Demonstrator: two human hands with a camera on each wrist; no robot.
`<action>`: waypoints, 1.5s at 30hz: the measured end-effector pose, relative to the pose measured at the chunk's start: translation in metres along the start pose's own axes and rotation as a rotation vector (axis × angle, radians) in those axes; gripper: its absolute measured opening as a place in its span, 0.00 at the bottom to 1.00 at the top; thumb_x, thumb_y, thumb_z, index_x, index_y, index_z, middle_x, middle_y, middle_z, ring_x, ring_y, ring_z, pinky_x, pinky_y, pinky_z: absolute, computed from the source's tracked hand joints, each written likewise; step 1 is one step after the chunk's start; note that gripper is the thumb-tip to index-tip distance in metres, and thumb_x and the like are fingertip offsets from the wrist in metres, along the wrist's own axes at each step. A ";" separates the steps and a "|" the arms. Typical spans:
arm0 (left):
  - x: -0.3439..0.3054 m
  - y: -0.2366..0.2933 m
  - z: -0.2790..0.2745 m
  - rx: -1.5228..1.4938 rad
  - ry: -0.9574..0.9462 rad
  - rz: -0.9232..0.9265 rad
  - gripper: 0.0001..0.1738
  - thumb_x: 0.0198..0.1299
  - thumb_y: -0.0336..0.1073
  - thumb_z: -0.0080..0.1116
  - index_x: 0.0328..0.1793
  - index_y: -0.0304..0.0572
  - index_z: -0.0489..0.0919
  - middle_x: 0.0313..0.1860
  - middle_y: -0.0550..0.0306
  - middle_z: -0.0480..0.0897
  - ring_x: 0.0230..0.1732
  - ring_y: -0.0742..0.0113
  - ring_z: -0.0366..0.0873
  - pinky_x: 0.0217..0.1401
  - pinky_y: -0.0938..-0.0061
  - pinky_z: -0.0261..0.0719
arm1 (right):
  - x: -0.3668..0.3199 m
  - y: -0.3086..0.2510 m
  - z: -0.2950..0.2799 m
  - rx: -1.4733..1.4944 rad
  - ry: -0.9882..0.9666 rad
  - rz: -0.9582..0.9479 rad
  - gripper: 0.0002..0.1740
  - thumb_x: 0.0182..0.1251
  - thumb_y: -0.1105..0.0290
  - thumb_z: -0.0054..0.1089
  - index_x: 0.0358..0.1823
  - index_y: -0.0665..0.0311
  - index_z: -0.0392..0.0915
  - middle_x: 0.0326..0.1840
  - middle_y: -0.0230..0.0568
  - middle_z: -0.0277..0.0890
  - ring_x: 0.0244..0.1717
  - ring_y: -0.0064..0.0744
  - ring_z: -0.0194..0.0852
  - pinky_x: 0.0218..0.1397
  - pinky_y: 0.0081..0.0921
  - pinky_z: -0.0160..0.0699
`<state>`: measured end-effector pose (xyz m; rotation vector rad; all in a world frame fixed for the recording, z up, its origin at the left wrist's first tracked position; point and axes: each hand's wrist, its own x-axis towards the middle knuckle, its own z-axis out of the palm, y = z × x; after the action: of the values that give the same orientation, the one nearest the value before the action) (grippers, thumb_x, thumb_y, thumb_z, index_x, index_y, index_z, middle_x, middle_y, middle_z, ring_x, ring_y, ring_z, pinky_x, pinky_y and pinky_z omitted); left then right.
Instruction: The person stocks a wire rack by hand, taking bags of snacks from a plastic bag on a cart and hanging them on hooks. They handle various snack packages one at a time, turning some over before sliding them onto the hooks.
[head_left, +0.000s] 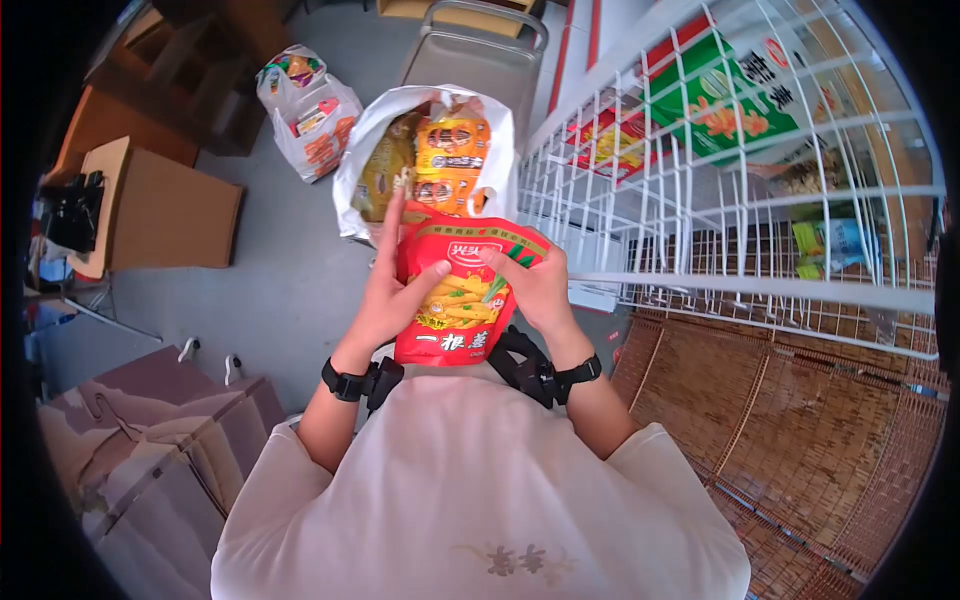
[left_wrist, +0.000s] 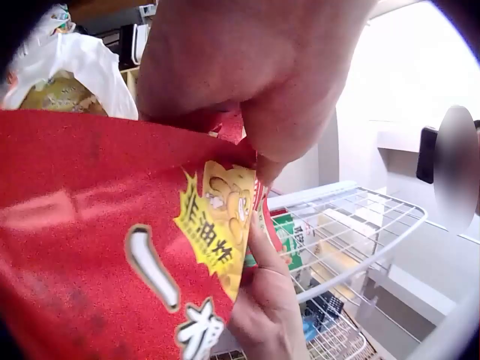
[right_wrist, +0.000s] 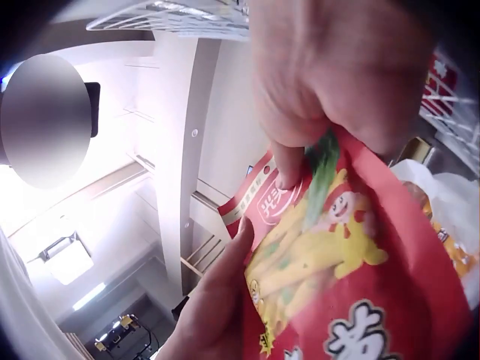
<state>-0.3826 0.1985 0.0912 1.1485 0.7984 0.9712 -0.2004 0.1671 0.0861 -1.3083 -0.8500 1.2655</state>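
A red snack bag (head_left: 460, 305), printed with yellow sticks and white lettering, is held up in front of the chest by both hands. My left hand (head_left: 385, 310) grips its left side, thumb on the printed front and a finger pointing up along the edge. On the upper right, my right hand (head_left: 540, 290) pinches it with the thumb across the front; its other fingers are hidden behind. The right wrist view shows the right hand (right_wrist: 337, 82) at the bag's top corner and the left thumb (right_wrist: 238, 240) on the opposite side.
Just beyond stands an open white plastic bag (head_left: 352, 185) with orange and yellow packets (head_left: 452, 150). White wire baskets (head_left: 600, 215) holding green and red packages rise on the right. Another filled plastic bag (head_left: 315, 135) sits on the floor; a cardboard box (head_left: 170, 210) is left.
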 end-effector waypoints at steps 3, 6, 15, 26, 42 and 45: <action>-0.002 -0.003 0.033 -0.126 -0.004 -0.013 0.37 0.62 0.25 0.53 0.76 0.45 0.51 0.68 0.54 0.64 0.58 0.72 0.70 0.59 0.75 0.72 | -0.019 -0.005 -0.032 0.022 0.024 -0.041 0.14 0.54 0.76 0.69 0.39 0.70 0.74 0.35 0.37 0.81 0.35 0.18 0.77 0.40 0.18 0.78; -0.013 -0.027 0.053 0.053 -0.153 -0.201 0.14 0.69 0.33 0.46 0.54 0.33 0.74 0.41 0.62 0.81 0.45 0.81 0.74 0.47 0.83 0.74 | -0.046 -0.011 -0.060 -0.010 0.035 -0.027 0.16 0.53 0.75 0.70 0.40 0.69 0.73 0.37 0.35 0.79 0.38 0.17 0.75 0.42 0.18 0.77; -0.045 -0.036 0.141 -0.298 -0.197 -0.344 0.16 0.70 0.36 0.45 0.55 0.31 0.73 0.43 0.60 0.81 0.42 0.80 0.76 0.47 0.82 0.75 | -0.086 -0.013 -0.148 0.122 -0.003 -0.037 0.10 0.59 0.74 0.65 0.40 0.70 0.76 0.36 0.34 0.79 0.35 0.16 0.75 0.40 0.16 0.76; -0.052 -0.077 0.223 -0.267 -0.021 -0.253 0.14 0.67 0.35 0.51 0.49 0.30 0.78 0.39 0.59 0.82 0.38 0.80 0.78 0.42 0.83 0.76 | -0.091 -0.008 -0.223 0.029 -0.062 -0.078 0.08 0.59 0.77 0.64 0.38 0.69 0.76 0.34 0.34 0.80 0.34 0.17 0.76 0.39 0.17 0.77; 0.006 -0.132 0.233 -0.352 0.035 -0.229 0.14 0.68 0.35 0.50 0.52 0.31 0.76 0.41 0.58 0.82 0.41 0.77 0.78 0.45 0.81 0.77 | -0.016 0.017 -0.262 0.114 -0.190 0.018 0.09 0.58 0.80 0.63 0.41 0.70 0.76 0.38 0.38 0.80 0.38 0.21 0.77 0.44 0.20 0.78; 0.008 -0.130 0.231 -0.305 0.019 -0.172 0.14 0.68 0.36 0.50 0.50 0.32 0.77 0.41 0.60 0.82 0.40 0.79 0.77 0.44 0.82 0.76 | -0.014 0.010 -0.263 0.076 -0.190 -0.001 0.06 0.59 0.79 0.63 0.38 0.70 0.78 0.37 0.35 0.80 0.36 0.18 0.76 0.42 0.17 0.76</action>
<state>-0.1444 0.1063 0.0197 0.7961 0.7228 0.9241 0.0495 0.0964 0.0421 -1.1403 -0.9249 1.4241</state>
